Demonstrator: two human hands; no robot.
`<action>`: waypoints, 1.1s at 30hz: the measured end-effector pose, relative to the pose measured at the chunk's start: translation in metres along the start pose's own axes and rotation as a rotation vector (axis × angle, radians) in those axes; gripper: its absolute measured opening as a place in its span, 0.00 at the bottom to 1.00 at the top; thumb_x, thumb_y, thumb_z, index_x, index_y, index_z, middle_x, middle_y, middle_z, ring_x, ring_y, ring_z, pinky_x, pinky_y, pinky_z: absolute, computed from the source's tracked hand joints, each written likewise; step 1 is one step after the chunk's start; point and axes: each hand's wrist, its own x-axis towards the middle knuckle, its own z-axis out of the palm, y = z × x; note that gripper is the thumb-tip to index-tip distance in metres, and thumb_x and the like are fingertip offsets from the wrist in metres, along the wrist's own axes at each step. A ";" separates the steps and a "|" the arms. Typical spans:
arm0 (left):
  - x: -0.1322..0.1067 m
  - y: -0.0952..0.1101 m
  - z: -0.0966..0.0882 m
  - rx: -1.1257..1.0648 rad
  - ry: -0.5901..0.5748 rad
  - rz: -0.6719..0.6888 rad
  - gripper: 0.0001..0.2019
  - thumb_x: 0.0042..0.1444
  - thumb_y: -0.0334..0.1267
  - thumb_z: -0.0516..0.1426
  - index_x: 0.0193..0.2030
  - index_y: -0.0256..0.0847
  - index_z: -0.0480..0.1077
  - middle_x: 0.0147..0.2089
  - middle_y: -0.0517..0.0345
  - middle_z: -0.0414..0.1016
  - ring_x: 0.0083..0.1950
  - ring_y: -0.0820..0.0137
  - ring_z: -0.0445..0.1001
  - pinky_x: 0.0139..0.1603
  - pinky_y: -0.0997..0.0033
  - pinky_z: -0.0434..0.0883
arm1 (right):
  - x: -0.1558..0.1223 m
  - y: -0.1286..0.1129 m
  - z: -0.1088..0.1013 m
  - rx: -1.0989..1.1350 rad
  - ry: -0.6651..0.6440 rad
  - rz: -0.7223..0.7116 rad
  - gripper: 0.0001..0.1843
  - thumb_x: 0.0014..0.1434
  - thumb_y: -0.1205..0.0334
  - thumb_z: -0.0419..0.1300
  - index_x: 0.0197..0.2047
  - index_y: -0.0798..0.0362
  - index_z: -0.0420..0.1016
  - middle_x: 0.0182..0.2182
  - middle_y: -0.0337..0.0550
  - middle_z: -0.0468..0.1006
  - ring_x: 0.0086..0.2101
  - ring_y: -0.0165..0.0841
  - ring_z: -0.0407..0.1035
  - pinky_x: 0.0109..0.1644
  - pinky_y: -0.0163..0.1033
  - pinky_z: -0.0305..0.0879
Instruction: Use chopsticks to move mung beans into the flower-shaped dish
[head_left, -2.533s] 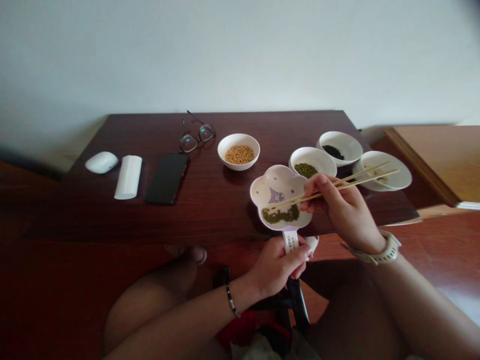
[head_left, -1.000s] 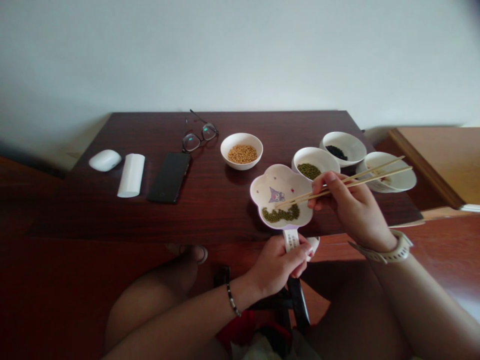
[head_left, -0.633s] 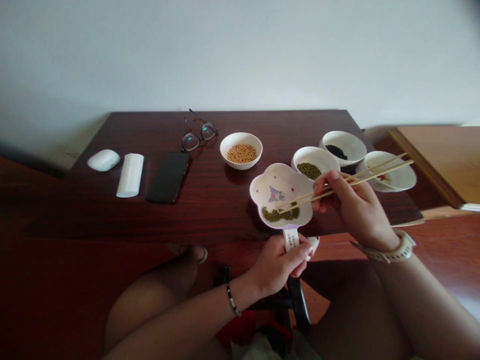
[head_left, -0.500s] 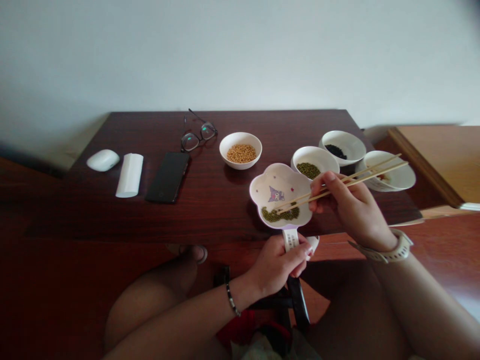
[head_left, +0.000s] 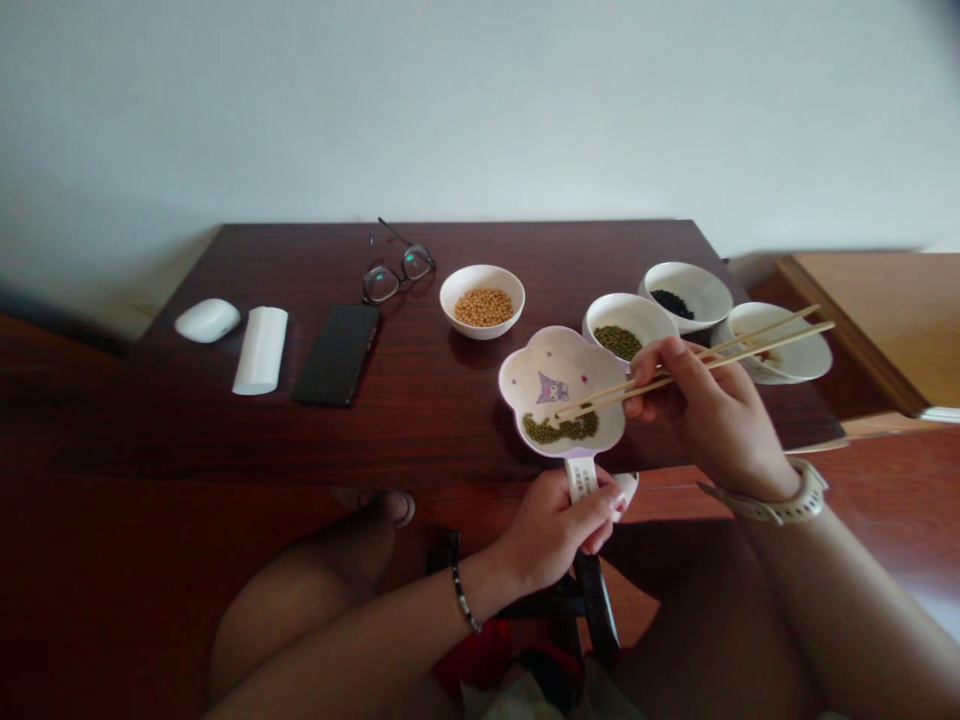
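My left hand (head_left: 564, 518) is closed around the handle of a flower-shaped bowl (head_left: 525, 375), white inside with a purple rim and a cartoon figure. Green beans (head_left: 551, 431) lie in the near part of this bowl. Between the fingers of my right hand (head_left: 705, 410) is a pair of wooden chopsticks (head_left: 757, 342), their tips inside the flower-shaped bowl just above the beans. Whether the tips pinch a bean is too small to tell. Behind my right fingers stands a white bowl (head_left: 646, 312) of green beans, partly covered by the hand.
Farther right are a bowl (head_left: 709, 290) with black beans and a bowl (head_left: 806, 355) with a few reddish bits. A bowl (head_left: 484, 275) of yellow soybeans stands mid-table. Glasses (head_left: 397, 280), a black phone (head_left: 337, 355), a white cylinder (head_left: 260, 350) and a white rounded object (head_left: 208, 321) lie left.
My right hand has shifted slightly to the right, drawing the chopsticks a little way back over the beans. My left hand and the flower-shaped bowl have stayed in place.
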 end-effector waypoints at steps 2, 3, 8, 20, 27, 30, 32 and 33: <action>0.000 0.000 0.000 0.002 0.003 0.006 0.20 0.66 0.54 0.60 0.37 0.37 0.69 0.23 0.67 0.63 0.22 0.79 0.58 0.27 0.73 0.55 | 0.001 -0.001 -0.002 0.028 0.033 -0.011 0.21 0.72 0.43 0.60 0.35 0.50 0.79 0.27 0.40 0.78 0.26 0.29 0.73 0.28 0.32 0.71; 0.000 0.000 -0.001 0.004 0.005 0.007 0.20 0.66 0.55 0.60 0.37 0.37 0.69 0.23 0.67 0.63 0.22 0.79 0.58 0.27 0.73 0.55 | 0.002 -0.002 -0.003 0.044 0.059 -0.026 0.21 0.72 0.43 0.60 0.34 0.50 0.79 0.28 0.40 0.78 0.26 0.29 0.73 0.27 0.32 0.70; -0.001 0.000 -0.003 0.008 0.007 0.008 0.19 0.67 0.54 0.60 0.37 0.37 0.68 0.23 0.68 0.62 0.22 0.78 0.58 0.27 0.73 0.55 | 0.016 -0.005 -0.021 0.148 0.224 -0.163 0.19 0.71 0.49 0.62 0.30 0.50 0.78 0.28 0.40 0.74 0.25 0.28 0.70 0.24 0.35 0.62; 0.000 -0.002 -0.004 0.013 0.004 -0.009 0.20 0.66 0.55 0.60 0.37 0.38 0.68 0.22 0.68 0.62 0.22 0.78 0.58 0.27 0.73 0.54 | 0.034 0.008 -0.052 0.146 0.480 -0.298 0.17 0.69 0.51 0.64 0.29 0.49 0.79 0.31 0.41 0.75 0.25 0.30 0.70 0.24 0.37 0.63; 0.001 -0.003 -0.002 0.008 0.006 0.000 0.18 0.66 0.52 0.60 0.37 0.38 0.69 0.22 0.68 0.62 0.22 0.78 0.58 0.26 0.74 0.55 | 0.010 -0.002 -0.018 0.035 0.033 -0.008 0.20 0.72 0.45 0.61 0.34 0.51 0.80 0.28 0.41 0.78 0.24 0.28 0.71 0.26 0.32 0.68; 0.001 -0.002 -0.002 -0.003 -0.002 0.015 0.16 0.66 0.50 0.60 0.37 0.38 0.68 0.23 0.67 0.62 0.22 0.78 0.58 0.27 0.74 0.55 | 0.005 -0.001 -0.012 -0.008 -0.092 0.035 0.22 0.72 0.43 0.60 0.36 0.51 0.80 0.26 0.41 0.78 0.26 0.29 0.72 0.28 0.32 0.70; 0.001 0.000 -0.001 0.002 -0.005 0.020 0.16 0.67 0.50 0.60 0.37 0.38 0.68 0.23 0.67 0.62 0.22 0.78 0.58 0.27 0.74 0.54 | 0.004 0.000 -0.010 -0.019 -0.110 0.044 0.22 0.72 0.42 0.59 0.36 0.51 0.80 0.26 0.41 0.79 0.26 0.29 0.72 0.29 0.31 0.70; 0.000 0.001 0.000 0.004 -0.003 0.019 0.16 0.67 0.50 0.59 0.37 0.38 0.68 0.23 0.67 0.62 0.22 0.78 0.58 0.27 0.74 0.54 | 0.004 0.000 -0.009 -0.026 -0.107 0.043 0.22 0.72 0.42 0.60 0.36 0.51 0.80 0.26 0.41 0.79 0.26 0.29 0.72 0.29 0.31 0.71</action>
